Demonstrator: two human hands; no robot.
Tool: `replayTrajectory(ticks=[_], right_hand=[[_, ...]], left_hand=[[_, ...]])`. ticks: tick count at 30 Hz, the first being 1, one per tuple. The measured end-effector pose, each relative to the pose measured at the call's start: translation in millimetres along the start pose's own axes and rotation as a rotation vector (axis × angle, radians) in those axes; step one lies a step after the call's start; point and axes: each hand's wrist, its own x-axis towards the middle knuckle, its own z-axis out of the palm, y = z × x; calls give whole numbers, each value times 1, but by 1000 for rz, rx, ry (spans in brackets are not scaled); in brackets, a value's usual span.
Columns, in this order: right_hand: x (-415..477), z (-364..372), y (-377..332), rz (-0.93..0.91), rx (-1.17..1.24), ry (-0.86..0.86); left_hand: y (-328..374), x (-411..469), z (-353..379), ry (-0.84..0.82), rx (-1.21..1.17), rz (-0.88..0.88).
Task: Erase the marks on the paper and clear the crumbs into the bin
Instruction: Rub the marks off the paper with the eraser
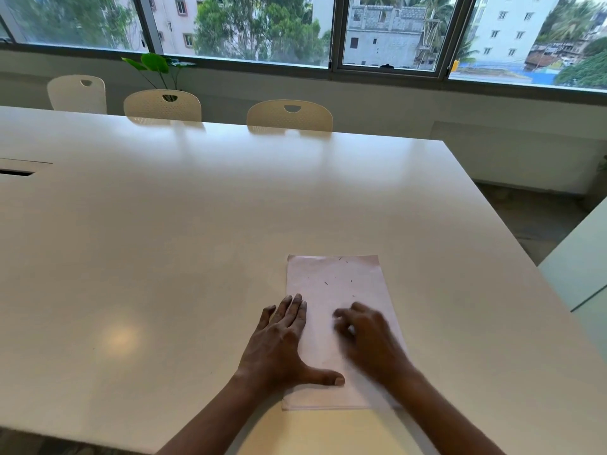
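Note:
A pale pink sheet of paper (338, 277) lies on the white table (197, 224) near its front edge. Small dark crumbs (326, 283) are scattered over the sheet's far half. My left hand (282, 343) presses flat on the paper's left edge, fingers straight and thumb stretched across the sheet. My right hand (364, 339) is blurred by motion over the middle of the paper. Its fingers are curled and pinch what looks like a small white eraser (349, 330), mostly hidden. No bin is in view.
Three cream chairs (289, 114) stand along the table's far side, with a potted plant (157, 65) behind them under the windows. A cable slot (16, 172) is cut into the table at the left. The table's right edge (512, 224) drops to the floor.

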Motion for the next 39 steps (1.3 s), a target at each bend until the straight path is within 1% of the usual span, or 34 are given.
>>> replayTrajectory(ticks=[2, 3, 4, 6, 9, 10, 11, 12, 15, 16, 17, 18, 20, 21, 22, 23, 24, 27, 28, 30, 33, 34, 36, 39], right_hand=[[11, -13, 27, 133, -108, 94], [13, -17, 34, 177, -135, 118], [12, -16, 32, 182, -155, 135], [3, -5, 14, 96, -123, 109], [-19, 12, -21, -77, -14, -94], [-17, 12, -20, -98, -9, -129], [-12, 8, -13, -90, -12, -125], [-4, 3, -2, -49, -24, -84], [14, -15, 29, 160, -116, 83], [14, -15, 27, 181, -128, 111], [12, -11, 20, 165, -122, 112], [6, -3, 8, 114, -89, 80], [-10, 9, -20, -18, 8, -69], [-14, 12, -25, -67, 34, -140], [-12, 11, -23, -88, 45, -165], [-7, 8, -15, -75, 42, -141], [-1, 2, -2, -29, 21, -77], [11, -17, 33, 179, -104, 121], [10, -17, 32, 196, -120, 149], [0, -5, 13, 120, -64, 109], [-21, 13, -24, -61, 76, -105], [-19, 11, -23, -82, 81, -122], [-7, 3, -4, -19, 65, -42], [7, -12, 25, 175, -58, 121]], left_hand=[[1, 0, -1, -1, -9, -7], [1, 0, -1, -1, -12, -8], [1, -1, -1, -3, -11, -9], [1, 0, -1, -1, -2, -10], [1, 0, -1, 6, 28, 7], [1, 0, -1, 8, 30, 9], [1, 0, -1, 8, 26, 6], [2, 0, -2, 5, 19, 2], [2, -1, -2, 2, 4, -10], [2, -1, -2, 5, 2, -10], [2, -2, -2, 8, 4, -8], [2, -2, -2, 14, 8, -5], [2, -1, -2, 26, 25, 7], [2, -1, -1, 29, 34, 12], [3, -1, -2, 28, 36, 13], [3, -2, -2, 23, 30, 8], [3, -2, -3, 16, 21, 1], [4, -3, -3, 18, 7, -5], [4, -3, -3, 18, 7, -1], [3, -2, -2, 22, 12, 3], [2, 0, 0, 39, 34, 19], [2, 0, 0, 40, 34, 19], [2, -1, -1, 22, 19, 5], [3, -2, -1, 14, 14, -2]])
